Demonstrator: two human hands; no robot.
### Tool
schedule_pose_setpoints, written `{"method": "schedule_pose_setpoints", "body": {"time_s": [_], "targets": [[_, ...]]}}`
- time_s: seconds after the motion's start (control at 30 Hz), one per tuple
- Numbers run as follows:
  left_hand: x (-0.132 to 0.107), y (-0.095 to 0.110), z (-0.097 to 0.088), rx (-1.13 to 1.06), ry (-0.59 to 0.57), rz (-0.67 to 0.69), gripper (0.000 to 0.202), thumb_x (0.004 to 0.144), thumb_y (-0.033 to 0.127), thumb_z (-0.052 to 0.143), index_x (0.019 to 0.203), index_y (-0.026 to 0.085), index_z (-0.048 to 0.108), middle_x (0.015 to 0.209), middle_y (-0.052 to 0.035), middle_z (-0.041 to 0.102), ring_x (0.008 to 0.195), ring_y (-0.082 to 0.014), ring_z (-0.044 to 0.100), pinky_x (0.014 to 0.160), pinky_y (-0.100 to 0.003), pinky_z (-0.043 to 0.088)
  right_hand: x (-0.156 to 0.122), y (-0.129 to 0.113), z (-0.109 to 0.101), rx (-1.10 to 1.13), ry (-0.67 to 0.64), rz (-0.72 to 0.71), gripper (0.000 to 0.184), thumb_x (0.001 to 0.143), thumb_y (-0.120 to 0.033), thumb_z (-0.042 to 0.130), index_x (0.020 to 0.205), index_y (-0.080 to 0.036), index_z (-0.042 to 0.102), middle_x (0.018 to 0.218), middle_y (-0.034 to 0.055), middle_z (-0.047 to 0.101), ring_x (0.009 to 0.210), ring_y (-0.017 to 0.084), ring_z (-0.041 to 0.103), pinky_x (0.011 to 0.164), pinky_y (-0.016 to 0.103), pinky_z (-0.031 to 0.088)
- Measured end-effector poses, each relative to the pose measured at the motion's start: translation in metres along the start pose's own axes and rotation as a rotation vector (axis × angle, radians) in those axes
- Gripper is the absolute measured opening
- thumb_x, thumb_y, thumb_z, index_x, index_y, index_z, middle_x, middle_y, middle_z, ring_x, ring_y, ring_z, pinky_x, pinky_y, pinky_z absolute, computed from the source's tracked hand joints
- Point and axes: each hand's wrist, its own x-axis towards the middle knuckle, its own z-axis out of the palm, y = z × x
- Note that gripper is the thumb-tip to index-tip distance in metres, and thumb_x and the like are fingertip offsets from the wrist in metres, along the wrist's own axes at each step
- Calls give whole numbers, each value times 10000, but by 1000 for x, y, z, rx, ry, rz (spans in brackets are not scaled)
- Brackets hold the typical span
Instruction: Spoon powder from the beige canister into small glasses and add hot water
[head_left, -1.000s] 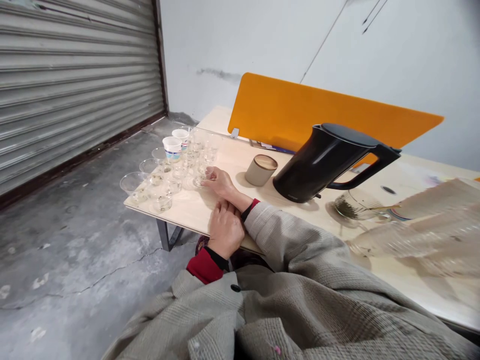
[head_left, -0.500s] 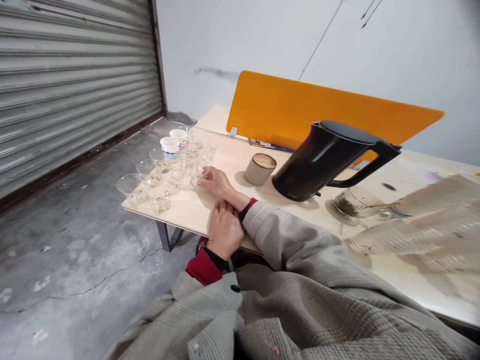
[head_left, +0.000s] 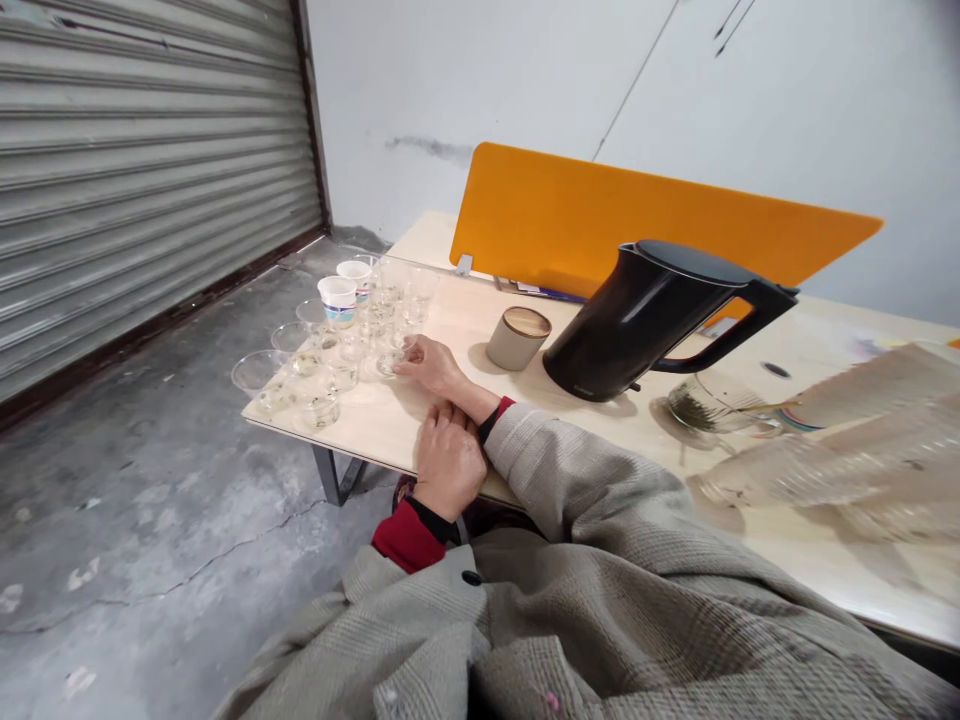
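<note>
My right hand reaches over the table with thumb and fingers closed on a clear plastic cup, which stands at the near right of a group of similar cups. My left hand lies at the table's front edge, palm down and holding nothing. Its fingers are stretched out against the underside of my right wrist, and their tips are partly hidden there. Several clear cups with dark bits at the bottom, among them a wide-rimmed cup, crowd the table's left end. Two white paper cups, one with a blue print, stand among them.
Right of my hands are a beige canister with a wooden lid and a black kettle. Farther right stand a glass jug with dark leaves and stacked clear cups lying sideways. An orange divider rises behind.
</note>
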Motion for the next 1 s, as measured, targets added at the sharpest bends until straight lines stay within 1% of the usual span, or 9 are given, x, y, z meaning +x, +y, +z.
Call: {"method": "schedule_pose_setpoints", "body": {"time_s": [0.2, 0.47, 0.53, 0.63, 0.7, 0.77, 0.8, 0.9, 1.0], "targets": [[0, 0, -2, -8, -15, -1, 447, 992, 250, 545, 1371, 85, 716, 1414, -169, 725, 1380, -345, 571, 1243, -497, 387, -2, 0, -1, -45, 33, 4, 318, 762, -321, 860, 1003, -213, 683, 889, -34, 705, 842, 148, 644, 834, 294, 515], [0, 0, -2, -9, -21, -2, 448, 985, 236, 553, 1375, 85, 714, 1414, -170, 722, 1385, -335, 571, 1245, -485, 383, -2, 0, 1, -60, 33, 10, 289, 795, -302, 849, 1019, -203, 695, 971, 1, 753, 929, 171, 694, 875, 304, 529], [1, -1, -2, -1, -13, 1, 435, 983, 229, 564, 1368, 90, 714, 1408, -168, 723, 1392, -329, 572, 1254, -479, 374, -2, -1, 0, -51, 23, 15, 309, 801, -297, 858, 1045, -194, 698, 1037, 29, 776, 993, 188, 721, 916, 319, 547], [2, -1, -5, 25, -12, 12, 409, 1001, 256, 567, 1345, 90, 713, 1385, -176, 727, 1394, -334, 580, 1244, -480, 391, -6, -6, -9, -45, 23, 24, 422, 792, -288, 899, 1155, -193, 706, 1149, 85, 798, 1112, 241, 752, 972, 361, 576], [2, -1, -7, 41, -19, 21, 387, 1025, 310, 555, 1289, 84, 726, 1364, -192, 732, 1390, -356, 587, 1215, -499, 424, -17, -12, -24, -71, 32, 6, 495, 807, -295, 909, 1247, -197, 705, 1208, 116, 800, 1166, 274, 759, 996, 387, 587], [3, -2, -8, 53, -22, 38, 370, 1048, 342, 522, 1207, 89, 741, 1347, -209, 736, 1389, -373, 593, 1196, -517, 440, -38, -18, -44, -112, 53, -30, 516, 852, -309, 886, 1318, -192, 698, 1254, 134, 796, 1176, 283, 765, 999, 395, 593], [4, -3, -8, 56, -16, 37, 379, 1053, 335, 509, 1242, 90, 728, 1376, -213, 728, 1410, -380, 586, 1202, -527, 435, -52, -21, -55, -129, 70, -50, 509, 880, -317, 864, 1343, -193, 693, 1276, 133, 792, 1169, 277, 769, 991, 390, 597], [8, -7, -5, 65, -5, 48, 441, 1062, 322, 472, 1359, 73, 680, 1519, -234, 653, 1456, -404, 564, 1220, -562, 422, -107, -25, -98, -165, 145, -91, 427, 937, -322, 801, 1339, -214, 709, 1301, 103, 790, 1124, 243, 779, 958, 361, 608], [11, -10, 0, 51, 24, 64, 482, 1070, 358, 455, 1420, 91, 651, 1575, -230, 616, 1482, -414, 549, 1223, -580, 421, -176, -20, -157, -258, 322, -101, 295, 956, -314, 759, 1234, -212, 760, 1216, 79, 814, 1048, 221, 783, 944, 353, 614]]}}
